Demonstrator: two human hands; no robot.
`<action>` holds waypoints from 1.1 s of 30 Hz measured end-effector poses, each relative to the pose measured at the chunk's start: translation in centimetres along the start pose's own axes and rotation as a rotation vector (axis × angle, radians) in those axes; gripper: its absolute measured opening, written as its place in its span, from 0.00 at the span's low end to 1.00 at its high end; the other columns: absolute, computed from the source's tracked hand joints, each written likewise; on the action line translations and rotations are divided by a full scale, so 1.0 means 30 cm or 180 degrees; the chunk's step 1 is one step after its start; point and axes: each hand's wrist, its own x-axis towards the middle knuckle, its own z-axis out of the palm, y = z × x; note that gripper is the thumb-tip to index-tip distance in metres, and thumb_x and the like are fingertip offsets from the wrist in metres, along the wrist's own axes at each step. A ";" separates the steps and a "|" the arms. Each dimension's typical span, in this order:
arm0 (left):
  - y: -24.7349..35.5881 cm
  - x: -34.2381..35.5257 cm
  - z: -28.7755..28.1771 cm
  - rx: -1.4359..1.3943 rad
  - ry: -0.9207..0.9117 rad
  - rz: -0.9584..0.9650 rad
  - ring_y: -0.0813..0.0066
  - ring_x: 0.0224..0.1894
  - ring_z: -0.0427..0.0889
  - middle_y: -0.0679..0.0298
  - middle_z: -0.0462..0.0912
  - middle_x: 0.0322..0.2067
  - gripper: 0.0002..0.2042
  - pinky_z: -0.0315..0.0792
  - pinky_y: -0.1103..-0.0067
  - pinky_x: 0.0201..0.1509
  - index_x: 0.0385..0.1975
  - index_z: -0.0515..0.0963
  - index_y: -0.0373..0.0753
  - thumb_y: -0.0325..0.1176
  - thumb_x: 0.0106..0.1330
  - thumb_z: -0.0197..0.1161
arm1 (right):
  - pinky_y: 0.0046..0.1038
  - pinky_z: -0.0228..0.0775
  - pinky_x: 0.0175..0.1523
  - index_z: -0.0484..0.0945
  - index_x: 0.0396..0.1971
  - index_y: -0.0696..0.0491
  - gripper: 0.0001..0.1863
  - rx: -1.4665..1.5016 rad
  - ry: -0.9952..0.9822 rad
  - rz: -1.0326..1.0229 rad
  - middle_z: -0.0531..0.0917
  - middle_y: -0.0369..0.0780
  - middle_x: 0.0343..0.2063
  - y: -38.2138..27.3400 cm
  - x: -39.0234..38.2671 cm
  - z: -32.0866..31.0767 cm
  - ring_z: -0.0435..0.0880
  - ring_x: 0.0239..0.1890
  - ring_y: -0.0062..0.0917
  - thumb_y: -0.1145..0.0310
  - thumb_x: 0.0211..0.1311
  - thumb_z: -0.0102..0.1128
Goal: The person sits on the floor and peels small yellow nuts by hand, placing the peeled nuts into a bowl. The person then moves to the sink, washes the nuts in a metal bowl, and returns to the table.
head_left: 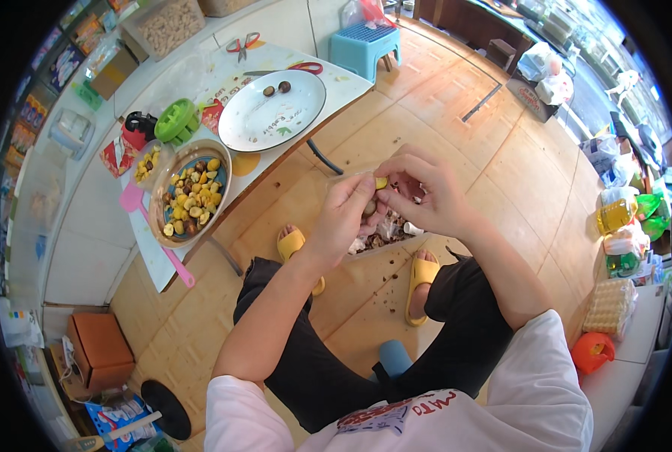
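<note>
My left hand (pixel 345 213) and my right hand (pixel 431 193) meet in front of me, fingers closed around a chestnut whose yellow peeled part (pixel 381 183) shows between the fingertips. A brown, rounded piece, probably another chestnut, shows under my left fingers. Below both hands is a clear bin (pixel 381 249) with brown shells and crumpled plastic in it. On the low table at left, a bowl (pixel 226 197) holds many chestnuts, mostly yellow and peeled, some brown. A white oval plate (pixel 239 126) beside it carries two brown chestnuts and small scraps.
The white table (pixel 155 260) also bears red-handled scissors (pixel 242 47), a knife (pixel 272 73), a green slotted gadget (pixel 176 122) and a pink spatula (pixel 172 256). A blue stool (pixel 355 51) stands beyond. Shell bits dot the tiled floor (pixel 336 305); bottles and bags line the right.
</note>
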 end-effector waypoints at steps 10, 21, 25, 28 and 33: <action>0.017 -0.001 0.005 -0.0280 0.0280 0.0097 0.88 0.19 0.59 0.71 0.68 0.22 0.13 0.51 0.89 0.18 0.31 0.69 0.38 0.40 0.69 0.43 | 0.15 0.61 0.24 0.74 0.29 0.56 0.04 0.1375 0.0603 0.0524 0.74 0.33 0.21 0.039 -0.017 0.085 0.72 0.19 0.13 0.74 0.54 0.59; -0.076 0.010 0.032 0.0385 0.0882 0.0923 0.90 0.20 0.60 0.71 0.68 0.22 0.13 0.53 0.91 0.19 0.29 0.69 0.38 0.40 0.69 0.44 | 0.11 0.54 0.21 0.73 0.31 0.53 0.04 0.3151 0.0930 0.2070 0.76 0.32 0.23 -0.014 -0.027 0.121 0.71 0.23 0.09 0.69 0.60 0.53; -0.094 0.020 0.038 0.0474 0.0896 0.0989 0.90 0.20 0.61 0.71 0.67 0.21 0.12 0.54 0.91 0.19 0.30 0.68 0.38 0.39 0.69 0.45 | 0.12 0.56 0.21 0.71 0.29 0.53 0.06 0.4394 0.0805 0.2643 0.75 0.33 0.23 0.022 -0.035 0.091 0.70 0.23 0.10 0.66 0.60 0.53; -0.097 0.028 0.019 0.0421 0.0822 0.0746 0.89 0.20 0.62 0.71 0.67 0.22 0.11 0.54 0.91 0.19 0.31 0.68 0.37 0.38 0.68 0.46 | 0.13 0.58 0.22 0.70 0.28 0.52 0.08 0.5014 0.0993 0.3232 0.74 0.34 0.23 0.042 -0.028 0.072 0.69 0.22 0.13 0.64 0.61 0.51; -0.145 0.100 -0.056 0.0037 0.1064 -0.0213 0.84 0.23 0.66 0.67 0.69 0.24 0.13 0.60 0.88 0.22 0.34 0.69 0.33 0.39 0.68 0.45 | 0.19 0.63 0.26 0.69 0.26 0.53 0.09 0.5054 0.1849 0.3627 0.74 0.37 0.24 0.183 -0.035 0.044 0.71 0.25 0.20 0.65 0.60 0.43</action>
